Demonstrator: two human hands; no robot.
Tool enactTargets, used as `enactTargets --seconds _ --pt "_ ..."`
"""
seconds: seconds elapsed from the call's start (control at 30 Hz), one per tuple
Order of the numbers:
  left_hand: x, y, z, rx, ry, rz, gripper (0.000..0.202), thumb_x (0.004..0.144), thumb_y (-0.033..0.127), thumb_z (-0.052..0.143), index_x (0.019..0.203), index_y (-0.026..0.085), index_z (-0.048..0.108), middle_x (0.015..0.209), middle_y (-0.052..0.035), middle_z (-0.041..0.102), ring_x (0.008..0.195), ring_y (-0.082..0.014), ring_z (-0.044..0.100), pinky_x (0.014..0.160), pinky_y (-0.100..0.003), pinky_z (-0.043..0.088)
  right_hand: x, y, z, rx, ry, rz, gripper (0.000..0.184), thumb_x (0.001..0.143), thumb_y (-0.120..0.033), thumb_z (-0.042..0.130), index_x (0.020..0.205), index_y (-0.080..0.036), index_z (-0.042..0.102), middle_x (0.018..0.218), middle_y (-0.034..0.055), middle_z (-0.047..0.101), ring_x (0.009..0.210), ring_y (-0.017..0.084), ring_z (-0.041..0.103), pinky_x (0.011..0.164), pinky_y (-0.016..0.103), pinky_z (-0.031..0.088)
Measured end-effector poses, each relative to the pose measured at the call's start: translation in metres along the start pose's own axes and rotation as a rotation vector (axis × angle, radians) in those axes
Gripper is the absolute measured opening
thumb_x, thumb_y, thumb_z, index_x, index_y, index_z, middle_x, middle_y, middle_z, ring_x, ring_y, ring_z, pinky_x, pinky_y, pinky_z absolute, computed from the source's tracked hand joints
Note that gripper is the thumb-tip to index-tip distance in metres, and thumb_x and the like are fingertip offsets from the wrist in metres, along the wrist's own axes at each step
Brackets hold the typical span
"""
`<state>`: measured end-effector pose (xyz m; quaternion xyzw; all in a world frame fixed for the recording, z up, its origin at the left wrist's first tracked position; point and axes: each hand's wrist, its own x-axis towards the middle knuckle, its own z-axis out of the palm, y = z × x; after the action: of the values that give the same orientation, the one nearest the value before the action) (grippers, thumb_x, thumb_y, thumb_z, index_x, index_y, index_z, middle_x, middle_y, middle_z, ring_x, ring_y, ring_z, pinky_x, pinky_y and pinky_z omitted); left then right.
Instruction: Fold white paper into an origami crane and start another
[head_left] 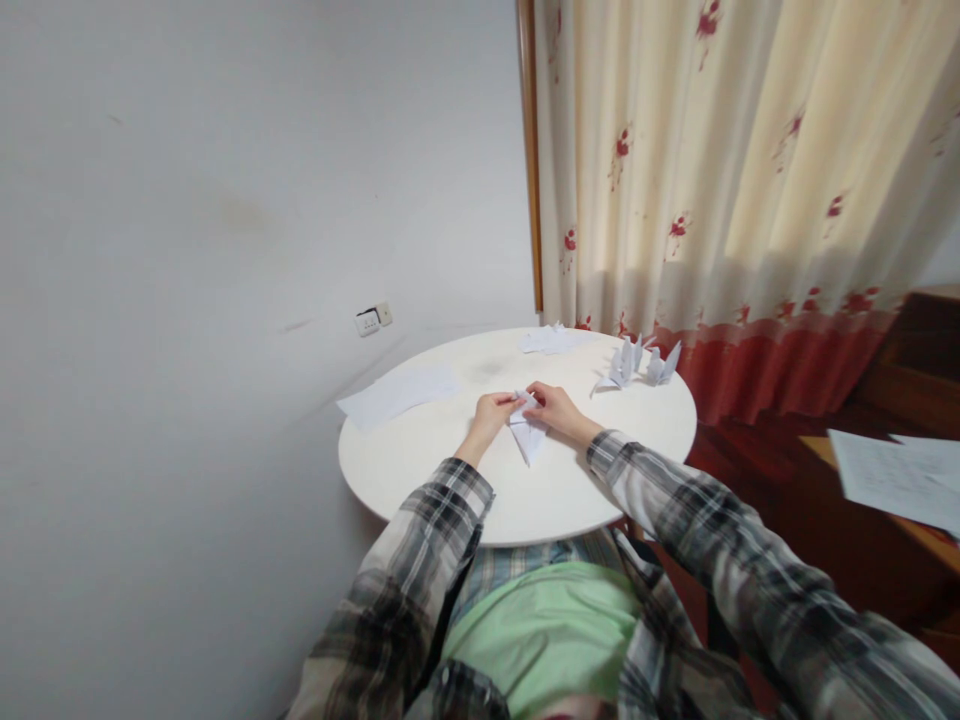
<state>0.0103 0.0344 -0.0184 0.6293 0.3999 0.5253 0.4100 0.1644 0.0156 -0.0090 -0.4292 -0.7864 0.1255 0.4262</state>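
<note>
Your left hand [491,410] and right hand [551,405] meet at the middle of the round white worktop [420,470], each pinching the top edge of a partly folded white paper piece [527,434] whose narrow point lies flat toward you. Well apart to the left lies a flat paper sheet [397,393], while finished paper cranes [637,362] stand near the far right rim, beside the red-flowered curtain [750,180].

Two hands [491,412] [553,405], one half-folded paper [527,435], two finished paper cranes [624,365] [663,366], one flat sheet [397,394], one round table [420,470].
</note>
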Motion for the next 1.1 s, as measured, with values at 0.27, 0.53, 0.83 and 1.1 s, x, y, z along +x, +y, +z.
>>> enactTargets --seconds 0.27,0.53,0.83,1.1 --pt "0.001 -0.003 -0.002 0.038 0.006 0.036 0.026 0.055 0.034 0.069 0.066 0.010 0.068 0.062 -0.0036 0.064 0.058 -0.0116 0.050 0.057 -0.024 0.038 0.001 -0.005 0.000 0.182 0.093 -0.082 0.019 0.077 -0.029 0.054 0.088 -0.016 0.061 0.083 0.0041 0.064 0.072 0.012 0.056 0.065 0.022 0.043" --pt "-0.004 -0.002 -0.001 0.102 -0.165 -0.001 0.024 0.057 0.031 0.065 0.064 0.009 0.067 0.052 0.0018 0.056 0.049 -0.0078 0.043 0.049 -0.021 0.031 0.000 -0.007 0.001 0.119 0.092 -0.131 0.014 0.076 -0.017 0.049 0.078 -0.015 0.063 0.072 0.0022 0.063 0.066 0.011 0.054 0.064 0.022 0.040" --pt "-0.008 0.001 0.000 0.135 -0.233 -0.046 0.032 0.056 0.040 0.067 0.060 0.008 0.064 0.047 0.0037 0.049 0.046 -0.0067 0.038 0.045 -0.020 0.025 -0.001 -0.007 -0.001 0.106 0.105 -0.078 0.019 0.077 -0.021 0.045 0.069 -0.015 0.061 0.067 0.0000 0.058 0.063 0.010 0.047 0.061 0.021 0.035" --pt "-0.004 -0.005 -0.002 0.164 -0.172 0.001 0.022 0.059 0.030 0.065 0.068 0.010 0.068 0.053 0.0016 0.058 0.050 -0.0089 0.045 0.050 -0.021 0.033 0.002 -0.007 -0.001 0.178 0.067 -0.051 0.021 0.078 -0.031 0.050 0.073 -0.014 0.060 0.070 0.0012 0.058 0.065 0.011 0.049 0.061 0.021 0.036"
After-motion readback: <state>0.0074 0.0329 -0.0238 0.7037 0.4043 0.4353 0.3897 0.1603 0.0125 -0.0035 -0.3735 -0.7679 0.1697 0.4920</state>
